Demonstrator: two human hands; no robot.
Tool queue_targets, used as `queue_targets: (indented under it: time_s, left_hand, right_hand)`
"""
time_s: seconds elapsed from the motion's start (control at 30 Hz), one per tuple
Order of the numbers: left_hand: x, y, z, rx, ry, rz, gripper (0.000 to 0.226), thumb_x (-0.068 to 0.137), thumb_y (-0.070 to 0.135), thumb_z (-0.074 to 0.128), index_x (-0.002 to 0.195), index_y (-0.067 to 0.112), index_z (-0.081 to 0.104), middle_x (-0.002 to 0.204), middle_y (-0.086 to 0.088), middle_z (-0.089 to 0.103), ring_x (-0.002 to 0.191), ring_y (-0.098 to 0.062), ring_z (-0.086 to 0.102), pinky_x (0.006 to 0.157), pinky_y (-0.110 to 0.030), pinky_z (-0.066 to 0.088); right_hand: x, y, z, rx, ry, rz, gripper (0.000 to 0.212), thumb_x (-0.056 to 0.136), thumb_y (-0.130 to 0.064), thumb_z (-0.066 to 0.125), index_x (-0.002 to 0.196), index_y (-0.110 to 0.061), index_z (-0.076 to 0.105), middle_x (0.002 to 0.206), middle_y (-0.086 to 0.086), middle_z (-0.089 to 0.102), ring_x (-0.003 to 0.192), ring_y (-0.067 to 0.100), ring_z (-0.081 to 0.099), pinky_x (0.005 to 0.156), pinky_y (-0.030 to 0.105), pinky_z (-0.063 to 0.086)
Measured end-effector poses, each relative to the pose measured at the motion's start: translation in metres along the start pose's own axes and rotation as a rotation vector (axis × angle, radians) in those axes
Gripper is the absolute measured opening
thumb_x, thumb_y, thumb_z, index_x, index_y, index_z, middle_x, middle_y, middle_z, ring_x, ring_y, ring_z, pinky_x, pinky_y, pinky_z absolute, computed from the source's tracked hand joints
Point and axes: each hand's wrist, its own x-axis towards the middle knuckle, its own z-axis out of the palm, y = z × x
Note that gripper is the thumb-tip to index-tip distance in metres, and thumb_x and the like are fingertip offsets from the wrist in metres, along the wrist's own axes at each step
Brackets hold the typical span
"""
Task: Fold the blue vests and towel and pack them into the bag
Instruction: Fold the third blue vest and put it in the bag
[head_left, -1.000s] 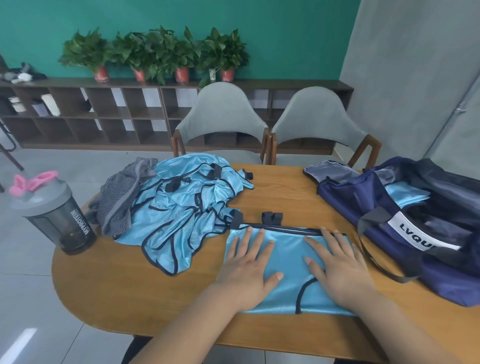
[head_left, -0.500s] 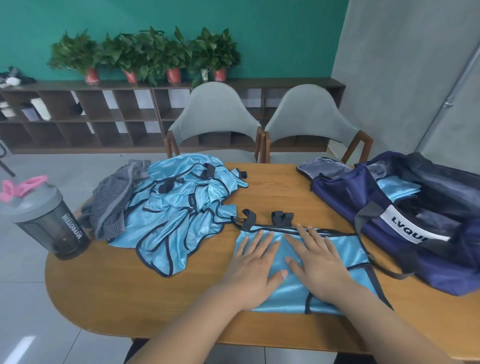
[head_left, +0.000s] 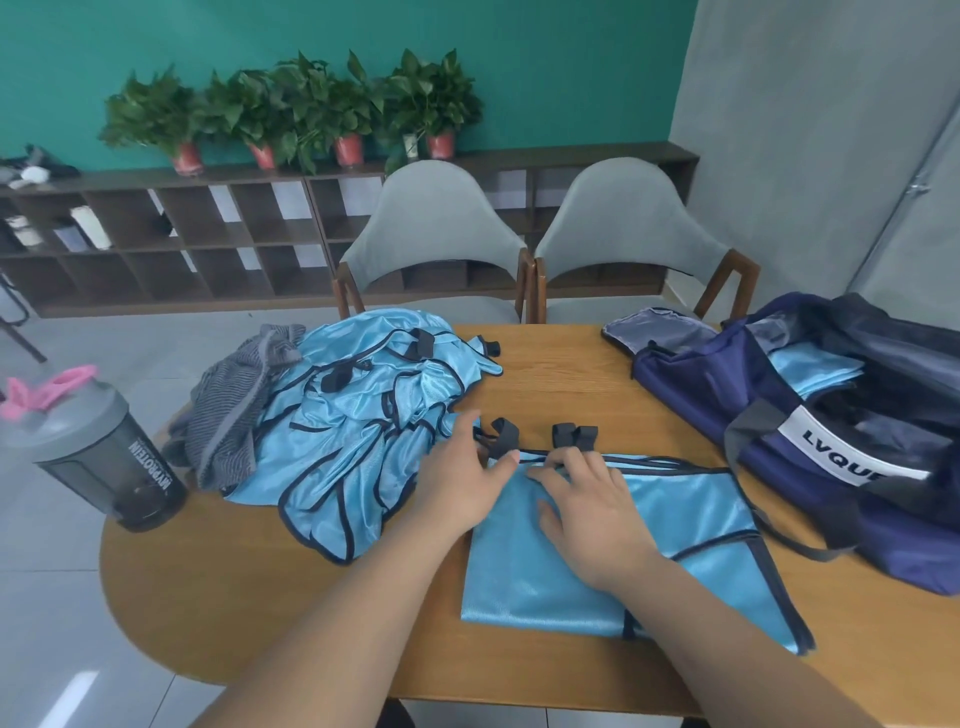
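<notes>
**Working along the top edge**

A person's left hand (head_left: 457, 483) is resting at the upper-left corner of a light-blue, dark-trimmed satin vest (head_left: 691, 514) lying flat on an oval wooden table (head_left: 234, 597). The right hand (head_left: 592, 509) is curling its fingers (head_left: 569, 460) onto the top hem.

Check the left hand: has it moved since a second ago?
Yes. The left hand has slid away from the person and left across the flat vest to the pile of vests.

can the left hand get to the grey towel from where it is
Probably yes. The grey towel lies left of the left hand, beyond the heap of vests. Only that low heap lies between; the shaker bottle stands clear of the path.
</notes>
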Motion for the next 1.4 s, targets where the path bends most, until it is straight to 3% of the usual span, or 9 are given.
queue_targets:
  time_s: [0.1,0.23,0.33,0.53,0.8,1.03,1.2,1.3,1.4]
  left_hand:
    - [0.012,0.007,0.007,-0.187,-0.066,-0.061,0.071,0.093,0.044,0.076,0.153,0.035,0.039,0.117,0.009,0.062,0.111,-0.014,0.061,0.101,-0.036,0.051]
    - [0.027,0.005,0.013,-0.432,-0.088,-0.056,0.050,0.096,0.012,0.071,0.138,0.035,0.057,0.107,0.002,0.074,0.095,-0.019,0.070,0.081,-0.028,0.051]
    - [0.037,0.000,0.012,-0.570,-0.061,-0.043,0.047,0.097,0.007,0.069,0.124,0.046,0.064,0.111,-0.010,0.076,0.096,-0.020,0.073,0.089,-0.030,0.055]
    - [0.043,-0.001,0.005,-0.277,0.177,0.092,0.035,0.094,0.032,0.079,0.127,0.029,0.067,0.093,0.011,0.074,0.085,-0.001,0.069,0.085,-0.025,0.057]
    - [0.039,-0.041,0.005,0.267,0.106,0.298,0.038,0.109,0.027,0.049,0.146,0.019,0.052,0.143,-0.002,0.060,0.132,-0.021,0.055,0.108,-0.038,0.048]
    - [0.019,-0.023,-0.003,0.136,0.250,0.200,0.042,0.102,0.009,0.050,0.141,0.022,0.057,0.135,-0.001,0.062,0.125,-0.021,0.058,0.097,-0.042,0.055]
    - [-0.038,0.025,0.018,0.130,0.219,0.420,0.041,0.096,0.007,0.052,0.135,0.018,0.063,0.133,0.003,0.058,0.126,-0.015,0.051,0.108,-0.032,0.043]
    - [-0.055,0.014,0.042,0.392,-0.022,0.424,0.054,0.108,0.033,0.039,0.159,0.014,0.039,0.168,-0.001,0.030,0.158,-0.021,0.019,0.130,-0.037,0.016]
    - [-0.053,0.007,0.046,0.547,-0.194,0.369,0.074,0.109,0.058,0.018,0.169,0.018,0.003,0.174,0.003,-0.017,0.157,-0.017,-0.028,0.128,-0.039,-0.015]
  right_hand:
    - [-0.003,0.003,0.001,-0.004,0.002,-0.019,0.044,0.100,-0.041,0.045,0.141,-0.033,0.057,0.132,-0.009,0.044,0.119,0.019,0.044,0.096,0.036,0.041]
    - [-0.004,0.002,0.001,0.018,0.002,-0.013,0.044,0.101,-0.042,0.043,0.142,-0.034,0.055,0.133,-0.010,0.044,0.120,0.018,0.044,0.097,0.037,0.042]
    - [-0.004,0.002,0.001,0.028,0.003,-0.010,0.046,0.100,-0.042,0.043,0.144,-0.034,0.053,0.134,-0.010,0.043,0.120,0.018,0.044,0.098,0.037,0.041]
    - [-0.004,0.001,-0.002,0.040,0.000,-0.005,0.047,0.101,-0.043,0.042,0.147,-0.037,0.049,0.136,-0.012,0.040,0.123,0.015,0.041,0.103,0.035,0.039]
    - [-0.003,0.002,0.000,0.046,0.015,-0.013,0.046,0.102,-0.043,0.043,0.146,-0.037,0.050,0.136,-0.013,0.040,0.123,0.015,0.041,0.104,0.036,0.039]
    - [-0.002,0.004,0.000,0.086,-0.019,-0.033,0.047,0.100,-0.038,0.049,0.147,-0.037,0.052,0.136,-0.016,0.040,0.124,0.013,0.040,0.105,0.034,0.038]
    - [0.012,0.017,-0.004,0.290,0.155,0.069,0.045,0.093,-0.016,0.064,0.137,-0.026,0.065,0.129,-0.011,0.055,0.114,0.015,0.048,0.102,0.032,0.044]
    - [0.021,0.028,-0.006,0.095,-0.050,0.055,0.049,0.101,-0.037,0.057,0.149,-0.030,0.053,0.144,-0.011,0.049,0.129,0.019,0.045,0.108,0.038,0.042]
    - [0.024,0.040,-0.005,0.060,-0.171,0.019,0.053,0.107,-0.051,0.040,0.158,-0.039,0.036,0.159,-0.017,0.033,0.145,0.014,0.029,0.116,0.037,0.032]
